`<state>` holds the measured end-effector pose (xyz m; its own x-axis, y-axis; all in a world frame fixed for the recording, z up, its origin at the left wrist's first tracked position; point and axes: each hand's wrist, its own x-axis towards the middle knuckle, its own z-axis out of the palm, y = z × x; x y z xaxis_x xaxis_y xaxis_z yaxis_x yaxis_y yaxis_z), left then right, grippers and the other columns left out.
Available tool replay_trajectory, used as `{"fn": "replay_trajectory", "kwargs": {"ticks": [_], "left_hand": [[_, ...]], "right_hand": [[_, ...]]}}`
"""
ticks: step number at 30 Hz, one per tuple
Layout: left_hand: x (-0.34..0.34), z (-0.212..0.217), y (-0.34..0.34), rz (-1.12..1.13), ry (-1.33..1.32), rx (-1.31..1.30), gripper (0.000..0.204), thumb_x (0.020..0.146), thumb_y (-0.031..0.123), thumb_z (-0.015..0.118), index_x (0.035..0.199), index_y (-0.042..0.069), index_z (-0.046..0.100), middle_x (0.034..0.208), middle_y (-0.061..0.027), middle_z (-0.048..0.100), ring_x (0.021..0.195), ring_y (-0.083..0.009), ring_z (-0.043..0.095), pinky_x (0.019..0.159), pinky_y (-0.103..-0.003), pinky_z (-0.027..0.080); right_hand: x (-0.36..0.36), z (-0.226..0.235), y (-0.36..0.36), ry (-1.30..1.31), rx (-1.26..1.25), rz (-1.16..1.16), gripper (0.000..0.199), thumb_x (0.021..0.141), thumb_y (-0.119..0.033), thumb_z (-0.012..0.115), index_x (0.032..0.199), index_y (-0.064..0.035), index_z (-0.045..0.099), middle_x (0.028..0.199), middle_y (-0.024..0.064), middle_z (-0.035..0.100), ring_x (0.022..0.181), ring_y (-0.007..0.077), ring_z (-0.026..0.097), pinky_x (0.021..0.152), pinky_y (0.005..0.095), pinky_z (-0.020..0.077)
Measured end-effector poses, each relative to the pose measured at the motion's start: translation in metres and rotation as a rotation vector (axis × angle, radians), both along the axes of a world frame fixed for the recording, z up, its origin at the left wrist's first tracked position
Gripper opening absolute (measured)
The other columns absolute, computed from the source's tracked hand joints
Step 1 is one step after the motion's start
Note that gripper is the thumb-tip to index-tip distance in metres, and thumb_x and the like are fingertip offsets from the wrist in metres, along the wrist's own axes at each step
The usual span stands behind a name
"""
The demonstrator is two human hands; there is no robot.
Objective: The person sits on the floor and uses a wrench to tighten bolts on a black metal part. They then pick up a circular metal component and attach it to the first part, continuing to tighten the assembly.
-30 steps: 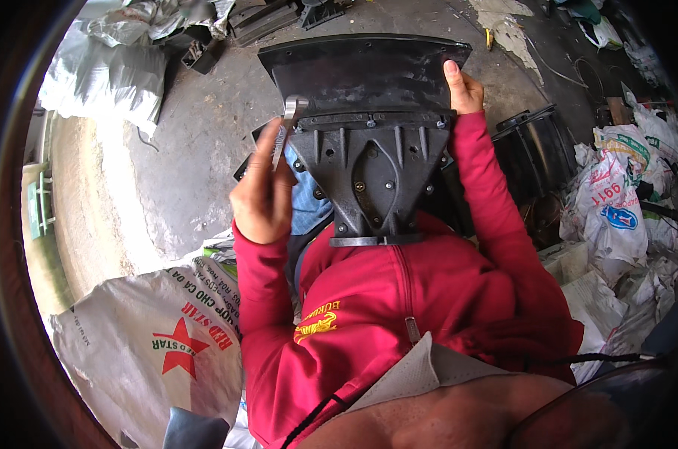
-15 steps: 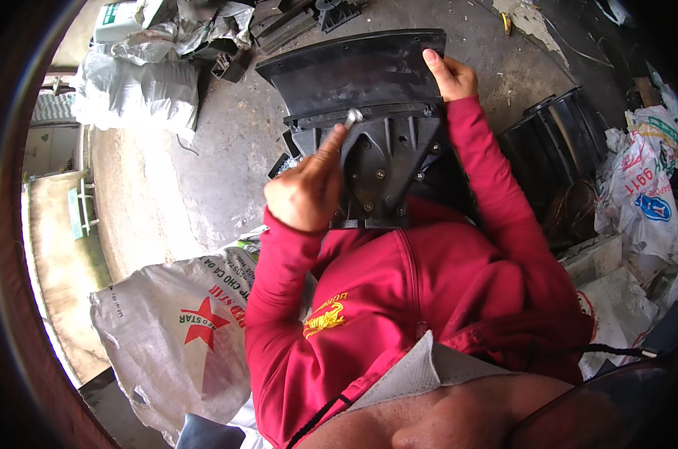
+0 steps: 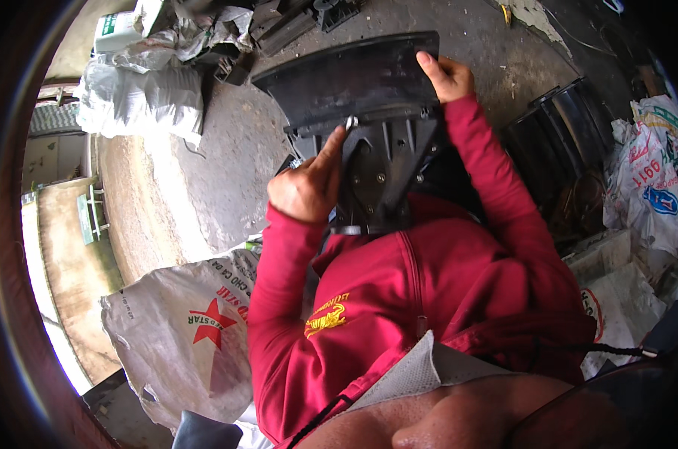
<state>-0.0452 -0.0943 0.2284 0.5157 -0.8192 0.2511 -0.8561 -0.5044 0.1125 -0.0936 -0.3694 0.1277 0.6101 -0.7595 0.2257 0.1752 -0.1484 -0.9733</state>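
A black molded plastic part rests against my lap, with a wide, slightly curved panel (image 3: 354,75) on its far side and a ribbed bracket (image 3: 384,168) with several screws on the near side. My right hand (image 3: 448,78) grips the panel's right edge, thumb on top and fingers behind. In my closed left hand (image 3: 305,187) is a small silver metal tool (image 3: 351,122), like a small wrench; my index finger stretches along it. Its bright tip lies at the seam between panel and bracket. The rest of the tool is hidden by the hand.
A white woven sack (image 3: 182,337) stands at my left. White plastic bags (image 3: 140,97) lie at the far left, near dark scrap parts (image 3: 283,34). More black panels (image 3: 559,131) and a printed white bag (image 3: 645,172) are at the right. Concrete floor (image 3: 226,142) surrounds the part.
The black part has shifted slightly left, with my right hand moving along with it. My left hand and the tool tip stay near the same seam.
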Motion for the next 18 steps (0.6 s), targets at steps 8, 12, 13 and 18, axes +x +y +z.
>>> {"fn": "replay_trajectory", "kwargs": {"ticks": [8, 12, 13, 18], "left_hand": [[-0.001, -0.009, -0.002, -0.098, -0.057, -0.025, 0.043, 0.089, 0.012, 0.062, 0.13, 0.021, 0.066, 0.064, -0.0042, 0.065, 0.039, -0.0215, 0.052, 0.043, -0.036, 0.043], [0.006, 0.01, -0.002, -0.109, -0.012, -0.187, 0.048, 0.086, 0.011, 0.068, 0.133, 0.022, 0.064, 0.06, -0.0051, 0.063, 0.041, -0.0197, 0.055, 0.043, -0.035, 0.044], [0.004, 0.018, -0.002, -0.078, 0.073, -0.296, 0.05, 0.085, 0.01, 0.069, 0.133, 0.021, 0.064, 0.063, -0.0069, 0.065, 0.044, -0.0193, 0.058, 0.045, -0.035, 0.044], [-0.001, -0.01, 0.003, -0.097, -0.103, 0.027, 0.046, 0.087, 0.017, 0.067, 0.132, 0.027, 0.064, 0.057, -0.0064, 0.059, 0.042, -0.0212, 0.055, 0.045, -0.037, 0.046]], "right_hand": [[0.002, -0.012, -0.006, 0.004, -0.035, -0.005, 0.056, 0.086, -0.05, 0.075, 0.059, -0.0046, 0.056, 0.055, -0.0072, 0.043, 0.056, 0.0048, 0.039, 0.052, 0.0268, 0.0356], [0.0, -0.011, -0.008, -0.01, -0.014, 0.0, 0.057, 0.086, -0.05, 0.075, 0.059, -0.0041, 0.054, 0.055, -0.0072, 0.042, 0.056, 0.0047, 0.038, 0.051, 0.0269, 0.0351], [0.0, -0.009, -0.01, -0.03, 0.008, 0.012, 0.058, 0.086, -0.05, 0.075, 0.059, -0.0038, 0.054, 0.055, -0.0073, 0.042, 0.056, 0.0048, 0.038, 0.051, 0.027, 0.0349], [0.004, -0.012, -0.007, 0.003, -0.015, 0.003, 0.054, 0.087, -0.048, 0.075, 0.059, -0.0054, 0.056, 0.056, -0.0083, 0.044, 0.057, 0.0041, 0.04, 0.052, 0.026, 0.0357]]}}
